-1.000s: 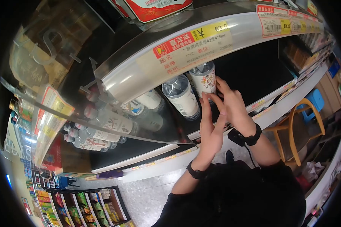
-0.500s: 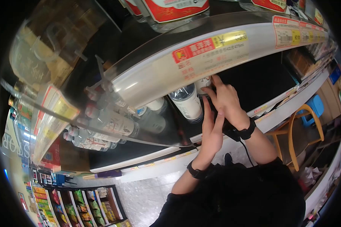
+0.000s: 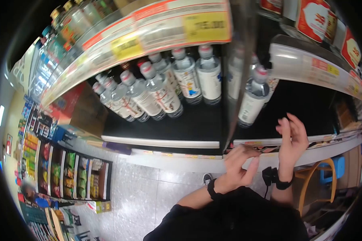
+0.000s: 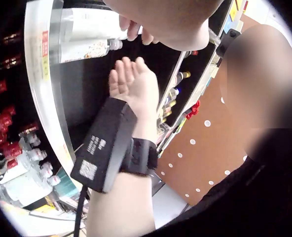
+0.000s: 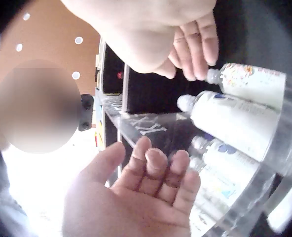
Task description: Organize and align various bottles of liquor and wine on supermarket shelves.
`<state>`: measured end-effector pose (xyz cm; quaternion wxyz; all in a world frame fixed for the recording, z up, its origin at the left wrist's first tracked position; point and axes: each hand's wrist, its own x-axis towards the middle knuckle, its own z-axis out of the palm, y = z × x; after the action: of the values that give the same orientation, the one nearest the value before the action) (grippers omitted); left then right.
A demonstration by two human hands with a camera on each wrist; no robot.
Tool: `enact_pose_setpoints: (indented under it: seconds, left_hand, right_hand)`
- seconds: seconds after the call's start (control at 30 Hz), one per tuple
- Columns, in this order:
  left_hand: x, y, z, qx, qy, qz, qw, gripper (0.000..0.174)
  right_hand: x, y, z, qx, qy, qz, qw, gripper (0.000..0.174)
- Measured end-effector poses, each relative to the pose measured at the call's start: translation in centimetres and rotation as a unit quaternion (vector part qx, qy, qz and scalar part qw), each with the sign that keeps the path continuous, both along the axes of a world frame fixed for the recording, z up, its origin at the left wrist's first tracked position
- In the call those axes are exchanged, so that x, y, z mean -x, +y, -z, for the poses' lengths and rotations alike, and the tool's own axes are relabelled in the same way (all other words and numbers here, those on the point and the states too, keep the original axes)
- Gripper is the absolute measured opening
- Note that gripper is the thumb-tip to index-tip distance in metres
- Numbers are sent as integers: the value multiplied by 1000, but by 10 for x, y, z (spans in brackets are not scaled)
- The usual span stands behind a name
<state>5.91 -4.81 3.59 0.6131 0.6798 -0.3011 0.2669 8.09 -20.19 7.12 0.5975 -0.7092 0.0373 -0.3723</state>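
Both hands are in front of the right shelf bay, holding nothing, their fingers loosely bent. My left hand (image 3: 239, 166) is at the shelf's front edge, below a clear bottle (image 3: 253, 98) with a white label and pink cap. To the right of that bottle is my right hand (image 3: 293, 138), a short gap away. A second bottle (image 5: 252, 81), its label dotted with coloured flowers, stands beside the first and is mostly hidden behind it in the head view. In the right wrist view, the left hand's fingers (image 5: 156, 160) are spread and half bent.
Several similar bottles (image 3: 161, 90) stand in the left bay, past a clear divider (image 3: 237, 80). Price tags (image 3: 169, 28) hang along the upper shelf edge. A wooden chair (image 3: 317, 180) and a blue stool (image 3: 334, 168) are at right. Snack racks (image 3: 68, 168) stand at far left.
The head view has swung left, showing more of the left bay. Both hands have drawn back from the bottles and moved apart; earlier the right fingers were at the flower-label bottle.
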Motion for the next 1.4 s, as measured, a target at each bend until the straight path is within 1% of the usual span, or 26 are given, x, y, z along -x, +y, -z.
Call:
enact_pose_setpoints:
  seconds: [0.03,0.07,0.1,0.13,0.2,0.23,0.27,0.33,0.4,0.43,0.47,0.5,0.53,0.57,0.7,0.83,0.93,1.0,1.03,1.1,1.13,1.2,1.23,1.3,1.33,1.4]
  left_hand:
    - [0,9,3,46,-29,-36,998,17]
    - [-1,17,5,93,-60,-69,991,16]
    - [-4,22,5,123,-75,-109,984,19]
    - [-6,33,9,142,-56,-134,979,20]
    - [-19,65,17,191,-16,-202,961,22]
    - [-18,72,19,212,13,-207,955,20]
    - [-27,87,19,241,22,-222,944,19]
    - [-28,102,17,233,65,-235,941,20]
    - [-36,124,14,296,120,-265,910,23]
    - [-32,133,22,263,128,-237,927,31]
    - [-38,145,24,260,120,-235,929,31]
    - [-41,152,18,266,133,-230,927,36]
    - [-40,153,14,271,153,-225,924,41]
    - [-46,165,13,239,188,-199,932,56]
    - [-53,184,25,210,221,-168,937,63]
    - [-56,189,21,200,229,-144,942,64]
    - [-62,189,12,198,250,-137,938,65]
    - [-64,184,0,209,253,-112,938,58]
    - [-66,186,3,209,253,-112,938,58]
    - [-70,188,9,184,253,-139,940,65]
    - [-69,183,7,183,256,-133,940,65]
    - [-65,179,-1,188,256,-144,937,66]
    - [-66,179,3,156,239,-164,944,67]
    - [-67,181,7,154,237,-166,945,62]
    - [-65,181,8,145,237,-171,945,58]
    - [-68,183,15,136,231,-177,947,57]
  right_hand:
    - [9,11,-2,20,-34,-9,999,17]
    - [17,18,4,39,-62,-34,997,16]
    - [22,28,8,63,-98,-89,989,18]
    - [24,41,9,88,-135,-143,977,19]
    - [19,79,5,245,-186,-236,922,24]
    - [25,97,4,197,-121,-286,930,25]
    - [17,119,5,155,-74,-345,923,26]
    - [11,134,13,127,-48,-385,913,31]
    - [-20,170,20,134,-10,-363,922,50]
    - [-26,176,23,138,1,-340,930,57]
    - [-39,191,25,144,-2,-316,938,64]
    - [-48,202,25,143,-2,-317,938,64]
    - [-52,206,27,144,15,-303,942,70]
    - [-64,216,28,152,18,-294,944,76]
    - [-91,234,36,141,41,-320,936,86]
    - [-106,240,42,195,42,-293,935,88]
    - [-111,242,43,173,71,-295,937,82]
    - [-109,239,39,180,106,-275,939,74]
    - [-109,239,41,180,106,-275,938,74]
    - [-108,234,42,178,95,-273,941,67]
    - [-105,228,41,178,98,-268,942,67]
    - [-101,223,32,154,150,-310,926,71]
    - [-98,220,31,152,151,-306,928,71]
    - [-98,221,29,196,111,-284,932,73]
    - [-96,223,28,190,110,-283,934,73]
    - [-98,227,25,131,23,-314,940,75]
